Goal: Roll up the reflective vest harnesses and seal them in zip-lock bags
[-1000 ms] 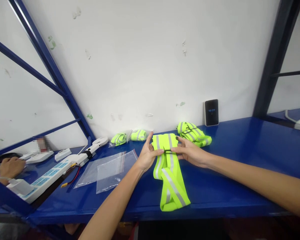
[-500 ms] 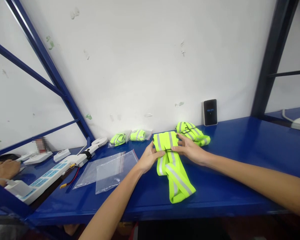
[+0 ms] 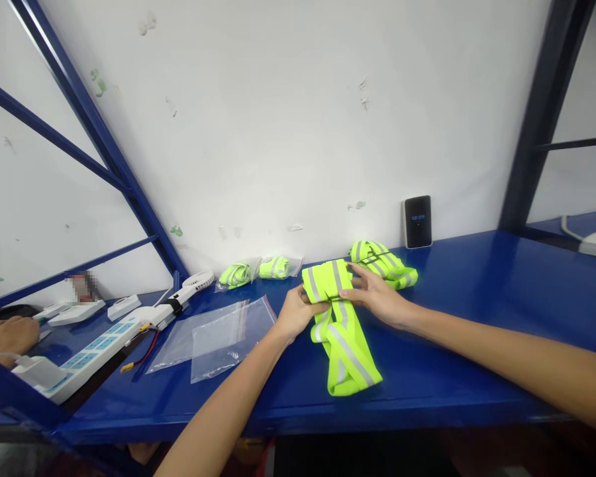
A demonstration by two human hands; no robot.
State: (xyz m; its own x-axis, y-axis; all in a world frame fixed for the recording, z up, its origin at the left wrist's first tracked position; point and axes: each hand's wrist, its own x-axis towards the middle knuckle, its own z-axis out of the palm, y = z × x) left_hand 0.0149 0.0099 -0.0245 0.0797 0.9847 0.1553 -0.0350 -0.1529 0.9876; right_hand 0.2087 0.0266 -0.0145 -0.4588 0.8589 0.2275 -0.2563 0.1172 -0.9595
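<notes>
Both grips are closed on a folded reflective vest (image 3: 348, 354): the left grip (image 3: 294, 313) is narrowed around its left edge, while the right grip (image 3: 376, 298) is pressed across its upper layers with the fingers spread. A thin black strap (image 3: 334, 299) is held across the fold, between the two hands. The vest lies on a blue counter (image 3: 477, 371), with its long, loose end trailing toward the near edge. A second strapped vest bundle (image 3: 383, 262) is placed just behind the right grip. Two small bagged bundles (image 3: 274, 267) are set farther left by the wall, and flat clear zip bags (image 3: 223, 341) are laid beside the left grip.

If tension is lost at either grip, the strap could be expected to slip from the fold and the layers to spring apart. The loose end could be dragged out of shape if it is caught or pulled. The neighbouring bundle could also be knocked by the right grip, since so little space is left between them.
</notes>
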